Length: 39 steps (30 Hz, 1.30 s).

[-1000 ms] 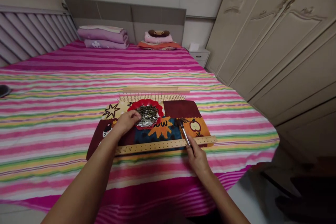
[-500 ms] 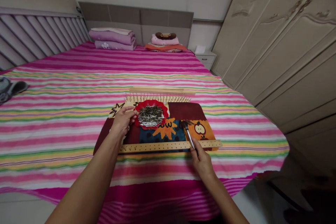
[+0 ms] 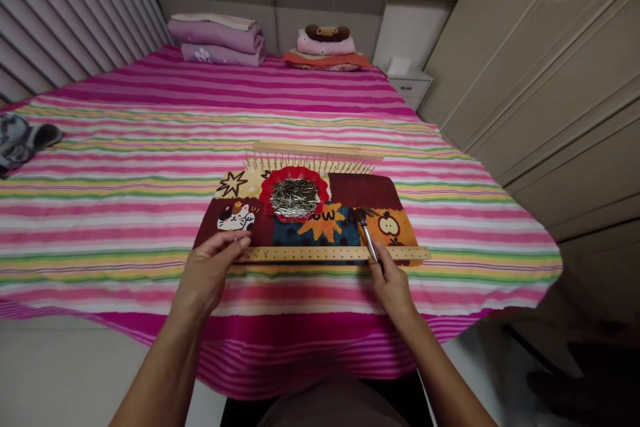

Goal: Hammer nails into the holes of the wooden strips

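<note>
My left hand (image 3: 210, 270) is closed in a pinch at the left end of a wooden strip with rows of holes (image 3: 310, 253). Whatever is between its fingertips is too small to make out. A few thin metal pieces stand in the strip close to those fingers. My right hand (image 3: 393, 280) grips a brush (image 3: 369, 240) by its handle, the dark bristles pointing away over the patterned mat (image 3: 365, 190). On that mat a red scalloped bowl (image 3: 267, 203) holds a heap of thin silvery nails (image 3: 295, 197).
Behind the bowl, a wooden piece with many upright nails (image 3: 310, 163) and another wooden bar (image 3: 305, 147) lie on the striped bedspread (image 3: 150, 173). Folded bedding (image 3: 220, 40) is stacked by the headboard. A grey cloth item (image 3: 25, 140) lies far left; wardrobe doors (image 3: 550, 80) stand at right.
My left hand has moved back from the bowl's left rim to the strip's left end, uncovering the cat picture on the mat. My right hand still holds the brush; the view has tilted down.
</note>
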Motion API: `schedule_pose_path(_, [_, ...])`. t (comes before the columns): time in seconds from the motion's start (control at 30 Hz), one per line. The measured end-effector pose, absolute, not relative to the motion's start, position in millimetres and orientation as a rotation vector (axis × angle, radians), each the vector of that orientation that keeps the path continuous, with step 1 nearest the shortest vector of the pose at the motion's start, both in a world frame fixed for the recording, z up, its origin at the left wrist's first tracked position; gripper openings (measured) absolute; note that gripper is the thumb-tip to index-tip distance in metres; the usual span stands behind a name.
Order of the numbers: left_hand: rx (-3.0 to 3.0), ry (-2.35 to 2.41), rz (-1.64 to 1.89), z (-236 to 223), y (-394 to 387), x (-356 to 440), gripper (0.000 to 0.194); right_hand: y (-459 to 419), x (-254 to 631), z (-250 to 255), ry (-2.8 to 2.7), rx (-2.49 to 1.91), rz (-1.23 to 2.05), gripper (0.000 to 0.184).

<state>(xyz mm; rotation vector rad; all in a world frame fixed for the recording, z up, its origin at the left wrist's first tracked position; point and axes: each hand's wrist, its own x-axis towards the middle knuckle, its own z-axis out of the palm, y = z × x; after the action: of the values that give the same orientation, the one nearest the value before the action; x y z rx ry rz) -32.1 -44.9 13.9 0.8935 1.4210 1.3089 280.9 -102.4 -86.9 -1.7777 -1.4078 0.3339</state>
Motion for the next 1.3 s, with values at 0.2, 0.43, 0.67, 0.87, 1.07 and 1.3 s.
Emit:
schedule_pose_path(0.2, [0.748, 1.478, 1.224, -17, -82, -22, 0.043, -102, 280, -88, -1.41, -1.785, 0.319, 0.048])
schedule_pose_path(0.43, [0.512, 1.457, 1.338, -38, -84, -3, 0.041, -101, 279, -89, -1.405, -1.773, 0.316, 0.048])
schedule_pose_path(0.67, [0.647, 1.606, 1.418, -50, -84, 14, 0.03, -101, 279, -88, -1.404, -1.744, 0.32, 0.047])
schedule_pose_path(0.87, [0.856, 1.721, 1.516, -72, -78, 22, 0.027, -102, 278, -86, -1.376, -1.774, 0.367, 0.049])
schedule_pose_path(1.07, [0.997, 1.762, 1.52, -79, -74, 24, 0.025, -102, 279, -86, -1.384, -1.76, 0.367, 0.049])
schedule_pose_path(1.3, [1.208, 1.867, 1.473, -74, -74, 24, 0.02, -100, 279, -86, -1.371, -1.766, 0.387, 0.049])
